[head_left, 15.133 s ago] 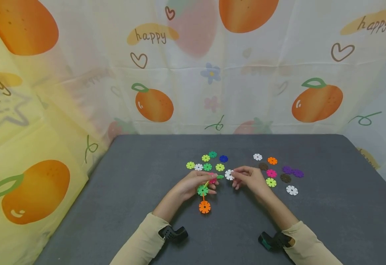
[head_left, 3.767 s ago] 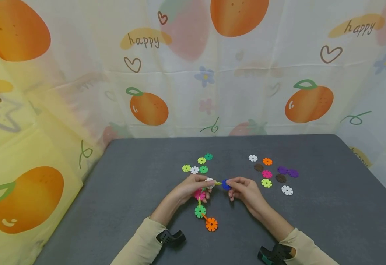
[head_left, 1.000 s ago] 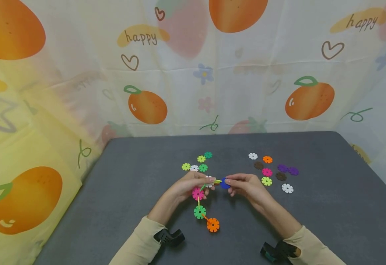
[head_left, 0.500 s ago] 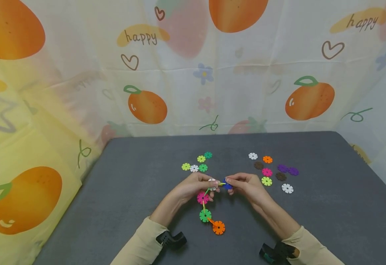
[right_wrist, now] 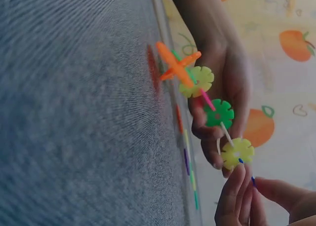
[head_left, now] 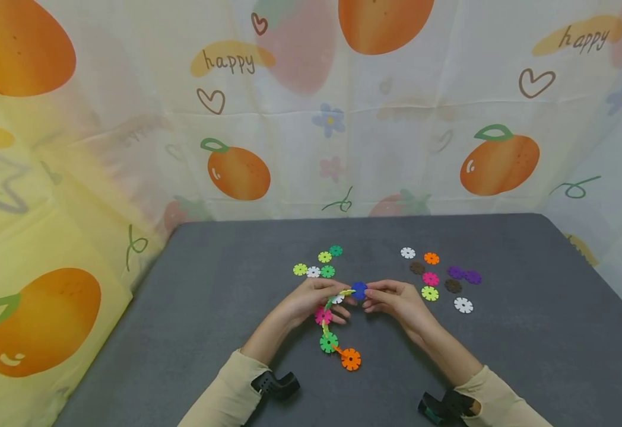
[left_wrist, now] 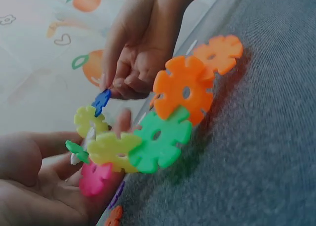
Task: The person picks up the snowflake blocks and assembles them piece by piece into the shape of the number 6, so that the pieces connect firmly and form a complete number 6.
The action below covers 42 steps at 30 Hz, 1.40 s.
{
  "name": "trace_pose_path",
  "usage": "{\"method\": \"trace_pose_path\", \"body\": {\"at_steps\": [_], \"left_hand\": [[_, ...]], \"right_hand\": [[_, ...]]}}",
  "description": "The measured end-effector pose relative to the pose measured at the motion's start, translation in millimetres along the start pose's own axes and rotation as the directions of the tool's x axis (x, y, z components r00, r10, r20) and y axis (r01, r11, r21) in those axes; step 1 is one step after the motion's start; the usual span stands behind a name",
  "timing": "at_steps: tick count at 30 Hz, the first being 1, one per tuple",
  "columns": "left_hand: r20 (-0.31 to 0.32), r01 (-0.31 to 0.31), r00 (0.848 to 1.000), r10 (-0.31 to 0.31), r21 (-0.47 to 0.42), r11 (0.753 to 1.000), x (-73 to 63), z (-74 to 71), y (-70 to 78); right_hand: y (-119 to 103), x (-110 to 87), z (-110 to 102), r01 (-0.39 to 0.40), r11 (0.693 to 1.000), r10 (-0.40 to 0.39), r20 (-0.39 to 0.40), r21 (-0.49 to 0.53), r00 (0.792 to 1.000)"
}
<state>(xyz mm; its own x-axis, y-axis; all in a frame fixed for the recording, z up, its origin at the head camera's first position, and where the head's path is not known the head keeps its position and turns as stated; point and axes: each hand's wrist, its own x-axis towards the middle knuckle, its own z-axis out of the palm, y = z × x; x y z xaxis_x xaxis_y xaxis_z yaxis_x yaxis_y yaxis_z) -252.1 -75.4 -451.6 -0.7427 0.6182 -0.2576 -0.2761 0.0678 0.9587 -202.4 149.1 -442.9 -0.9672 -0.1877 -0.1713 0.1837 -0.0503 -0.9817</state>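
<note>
A chain of slotted plastic snowflake discs hangs between the hands, above the table. My right hand [head_left: 402,302] pinches the blue disc [head_left: 359,290] at the chain's upper end by its right edge. The blue disc meets a yellow disc [left_wrist: 89,121], which joins a white disc [head_left: 338,299]. My left hand [head_left: 308,299] holds the chain around the white disc, some fingers extended beneath. Below hang a pink disc [head_left: 323,316], another yellow disc [left_wrist: 116,151], a green disc [head_left: 329,342] and linked orange discs [head_left: 351,359].
Loose yellow, green and white discs [head_left: 313,271] lie beyond my left hand on the dark grey table [head_left: 225,255]. More loose discs [head_left: 431,278] in several colours lie beyond my right hand. A fruit-print cloth [head_left: 300,166] hangs behind the table.
Since the oldest frame, the white disc, a yellow disc and the blue disc have left their earlier spots and joined the chain. Just now the blue disc has turned its face towards the head camera.
</note>
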Motion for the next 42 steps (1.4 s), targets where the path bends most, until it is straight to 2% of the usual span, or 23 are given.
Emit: {"method": "trace_pose_path", "body": {"at_steps": [4,10,16,20,23,26,29,32,37,42], "left_hand": [[-0.025,-0.002,1.0,0.003,0.052,0.999,0.9,-0.9,-0.3],[-0.109,0.02,0.994,-0.01,0.097,0.995,2.1,-8.5,-1.3],[-0.191,0.042,0.981,-0.021,0.108,0.993,2.3,-22.3,1.3],[-0.255,0.059,0.967,-0.024,0.13,0.99,-0.4,-32.7,5.4],[-0.283,0.07,0.958,-0.042,0.089,0.994,-2.7,-39.9,7.1],[-0.268,0.067,0.962,-0.06,0.018,0.998,-4.3,-44.6,8.1],[-0.24,0.064,0.968,-0.069,-0.029,0.998,-5.7,-46.8,8.6],[-0.232,0.068,0.97,-0.078,-0.052,0.996,-6.6,-48.3,8.5],[-0.242,0.075,0.966,-0.087,-0.059,0.995,-6.5,-50.2,8.3],[-0.236,0.074,0.968,-0.086,-0.06,0.995,-6.5,-51.0,7.6]], "right_hand": [[1.9,1.1,0.9,0.022,1.0,-0.021,0.035,-0.022,0.999],[3.9,2.7,-0.1,0.004,0.999,0.0,0.087,-0.045,0.996],[8.5,7.1,-3.5,0.011,0.997,-0.002,0.114,-0.078,0.994],[10.3,14.4,-0.5,0.041,0.994,-0.025,0.146,-0.106,0.989],[10.5,20.4,5.1,0.084,0.983,-0.057,0.165,-0.163,0.985],[11.4,27.0,12.7,0.131,0.964,-0.09,0.178,-0.233,0.98],[12.9,34.6,21.8,0.177,0.934,-0.125,0.182,-0.311,0.975],[14.0,42.4,31.4,0.239,0.888,-0.171,0.202,-0.392,0.964],[13.5,53.1,46.3,0.326,0.774,-0.24,0.226,-0.543,0.944],[12.6,58.8,54.9,0.368,0.634,-0.261,0.26,-0.68,0.93]]}}
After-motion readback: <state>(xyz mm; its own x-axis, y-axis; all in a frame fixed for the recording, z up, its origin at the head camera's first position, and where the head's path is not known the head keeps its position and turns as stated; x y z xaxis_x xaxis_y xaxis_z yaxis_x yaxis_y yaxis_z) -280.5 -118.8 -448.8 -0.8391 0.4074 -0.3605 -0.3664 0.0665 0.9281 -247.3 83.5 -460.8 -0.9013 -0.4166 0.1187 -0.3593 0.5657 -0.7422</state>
